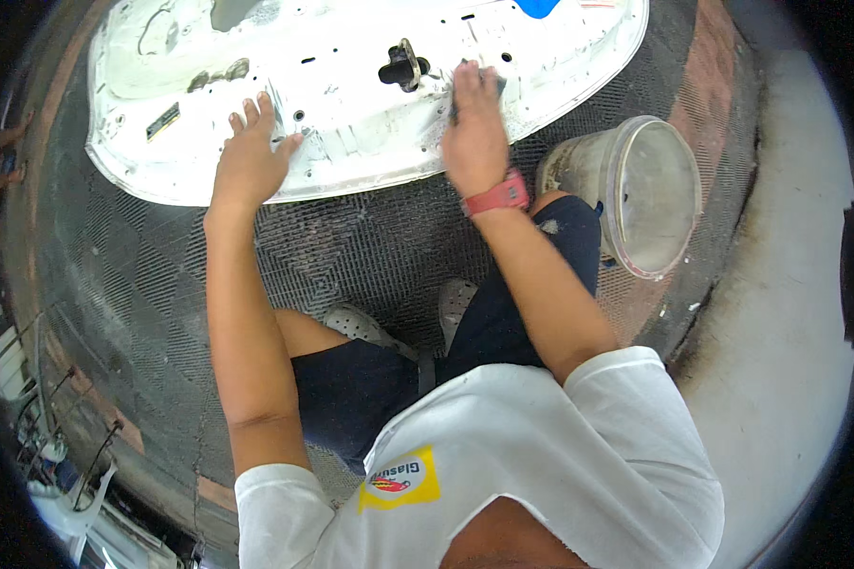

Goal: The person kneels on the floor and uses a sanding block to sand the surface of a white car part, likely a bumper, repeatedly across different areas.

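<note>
A large white painted car body panel (370,114), perhaps a door or tailgate, lies in front of me with its holes and cut-outs facing up. My left hand (253,156) rests on its near left part, fingers spread and nothing in them. Over the panel's near right part, my right hand (474,128) presses down a dark flat piece that looks like sandpaper (500,86). Only its edges show beside the fingers. Grey smudges mark the white surface near this hand. A metal bracket (407,64) stands up from a dark cut-out just left of it.
A cloudy clear plastic bucket (560,171) stands on the right, close to my right knee. Dark ribbed mats (351,237) cover the floor. A pale wall (788,284) runs along the right side. Something blue (538,7) shows at the panel's far edge.
</note>
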{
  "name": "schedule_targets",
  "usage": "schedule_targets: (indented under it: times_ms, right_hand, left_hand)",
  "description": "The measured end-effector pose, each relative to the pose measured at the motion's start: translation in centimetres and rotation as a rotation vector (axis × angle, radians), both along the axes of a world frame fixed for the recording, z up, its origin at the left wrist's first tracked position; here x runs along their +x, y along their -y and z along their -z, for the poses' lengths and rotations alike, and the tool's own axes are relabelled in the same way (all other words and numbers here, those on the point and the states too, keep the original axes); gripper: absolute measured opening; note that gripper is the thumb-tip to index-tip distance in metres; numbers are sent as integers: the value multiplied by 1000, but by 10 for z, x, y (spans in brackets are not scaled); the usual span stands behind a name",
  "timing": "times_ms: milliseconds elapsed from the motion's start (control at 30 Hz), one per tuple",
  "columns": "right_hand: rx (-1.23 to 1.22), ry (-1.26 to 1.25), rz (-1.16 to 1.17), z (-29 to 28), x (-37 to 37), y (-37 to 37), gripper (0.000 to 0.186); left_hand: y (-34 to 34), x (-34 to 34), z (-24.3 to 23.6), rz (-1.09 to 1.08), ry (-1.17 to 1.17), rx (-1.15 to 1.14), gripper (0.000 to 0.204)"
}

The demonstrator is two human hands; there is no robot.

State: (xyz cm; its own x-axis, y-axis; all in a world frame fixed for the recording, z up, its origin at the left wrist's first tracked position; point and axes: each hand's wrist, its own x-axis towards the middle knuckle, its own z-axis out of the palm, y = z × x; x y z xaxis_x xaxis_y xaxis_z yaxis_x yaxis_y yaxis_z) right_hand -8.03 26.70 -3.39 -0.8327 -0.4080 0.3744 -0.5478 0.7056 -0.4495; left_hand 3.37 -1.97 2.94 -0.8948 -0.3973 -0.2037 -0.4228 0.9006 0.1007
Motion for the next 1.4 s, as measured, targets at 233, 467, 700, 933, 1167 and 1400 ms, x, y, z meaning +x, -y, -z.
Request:
schedule_targets:
  times_ms: [233, 467, 700, 933, 1167, 1400]
  right_hand:
    - [226, -92, -127, -10, -8, 1, 70]
    - [310, -112, -216, -21, -6, 8, 74]
    - [214, 147, -117, -45, 3, -22, 74]
    - [53, 82, -312, -32, -52, -19, 47]
    - [56, 194, -453, -43, -70, -26, 56]
    - [186, 210, -563, -51, -92, -31, 56]
  left_hand:
    - [3, -3, 0, 48, 125, 67, 100]
    - [6, 8, 4, 62, 86, 93, 97]
    - [11, 17, -1, 62, 119, 140, 97]
    - [5, 11, -4, 68, 119, 139, 97]
    - [3, 5, -12, 31, 165, 170, 99]
    - [6, 4, -9, 45, 173, 170, 99]
